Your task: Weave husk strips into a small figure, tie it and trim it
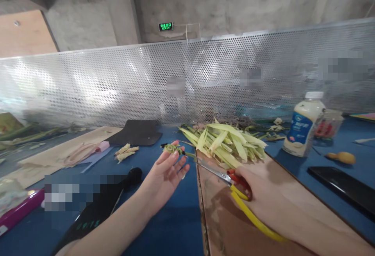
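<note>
My left hand [166,170], in the middle, pinches a small green coiled bundle [170,149] with dark bits at its ends. It looks like rolled strips of husk, but the exact kind is unclear. My right hand [260,195] grips scissors [219,174] with one red and one yellow handle loop. Their blades point left toward the bundle and end close to a thin green strand beside my left fingers; I cannot tell whether they touch it. Behind the scissors, a heap of pale green corn husks [227,140] lies on the far end of a wooden board [228,224].
On the right stand a white-capped bottle [303,127] and a clear container [328,125] with red things, near a black phone-like slab [342,187]. Left are a black sheet [136,132], pale husk scraps [125,153] and a purple object [22,211]. A perforated metal screen [131,88] crosses behind.
</note>
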Available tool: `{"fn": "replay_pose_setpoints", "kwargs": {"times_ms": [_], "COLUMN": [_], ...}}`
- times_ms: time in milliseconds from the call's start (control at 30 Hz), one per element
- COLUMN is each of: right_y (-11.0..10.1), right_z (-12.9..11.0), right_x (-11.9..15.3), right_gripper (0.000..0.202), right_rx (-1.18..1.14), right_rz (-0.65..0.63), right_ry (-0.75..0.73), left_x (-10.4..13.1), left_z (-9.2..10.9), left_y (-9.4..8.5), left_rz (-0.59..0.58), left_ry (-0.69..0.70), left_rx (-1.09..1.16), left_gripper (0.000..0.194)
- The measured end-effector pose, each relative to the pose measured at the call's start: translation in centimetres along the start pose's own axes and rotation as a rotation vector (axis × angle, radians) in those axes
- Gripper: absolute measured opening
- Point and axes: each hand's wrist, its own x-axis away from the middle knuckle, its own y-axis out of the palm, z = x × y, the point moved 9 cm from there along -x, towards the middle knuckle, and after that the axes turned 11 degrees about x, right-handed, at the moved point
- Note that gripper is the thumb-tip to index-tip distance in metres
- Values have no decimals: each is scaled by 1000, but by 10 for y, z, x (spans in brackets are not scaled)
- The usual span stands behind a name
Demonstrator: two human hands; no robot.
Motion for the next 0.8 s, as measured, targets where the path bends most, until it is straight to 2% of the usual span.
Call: {"fn": "replay_pose_setpoints", "kwargs": {"times_ms": [567,800], "right_y": [0,0], "right_z": [1,2], "right_x": [-1,1], "right_gripper": [4,12], "right_rx": [5,25], "right_rz": [28,36], "right_ry": [18,11], "left_x": [0,-1], "left_z": [-1,0], "left_y": [4,6], "left_rz": [-13,-3], "left_ry": [-8,-6], "left_rx": [-7,8], "left_gripper": [25,24]}}
